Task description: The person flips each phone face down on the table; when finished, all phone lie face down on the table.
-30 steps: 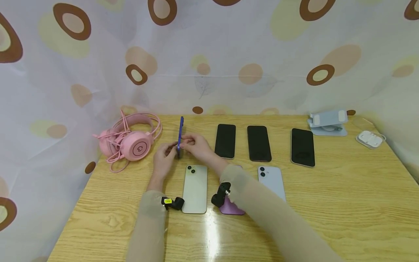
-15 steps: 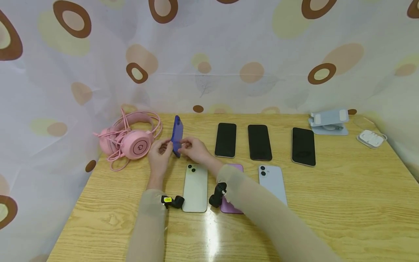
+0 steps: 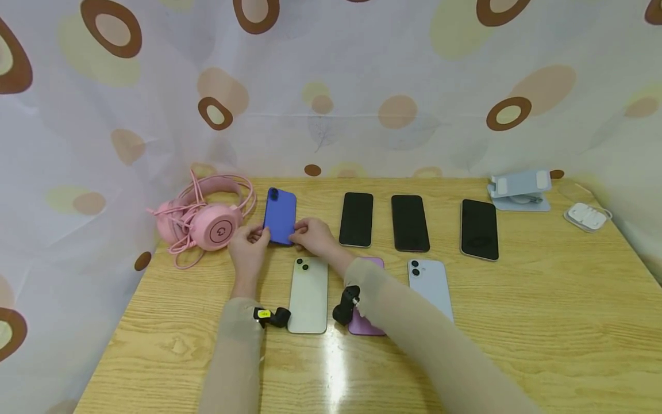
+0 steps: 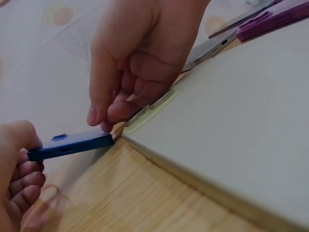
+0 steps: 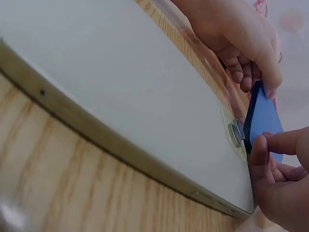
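Note:
A blue phone (image 3: 280, 216) is tilted back-up just beyond the yellow-green phone (image 3: 308, 296), its camera bump at the upper left. My left hand (image 3: 248, 247) pinches its near left corner, thumb on top and fingers curled below. My right hand (image 3: 316, 237) pinches the opposite near corner between thumb and fingertips. Seen from the left wrist, the blue phone's (image 4: 72, 145) near edge is held slightly above the wood. The right wrist view has the yellow-green phone (image 5: 120, 92) large in front, with the blue phone (image 5: 264, 116) between both hands.
Pink headphones (image 3: 214, 224) with a tangled cable lie close to my left hand. Three black-screened phones, the nearest one (image 3: 356, 219), line up to the right. A purple phone (image 3: 366, 323) is partly under my right forearm, beside a pale blue phone (image 3: 431, 287). A folding stand (image 3: 519, 190) and white earphones (image 3: 587, 217) are far right.
The blue phone has gone from standing on edge to lying nearly flat, its back turned upward. My left hand has shifted slightly left; both hands keep hold of it.

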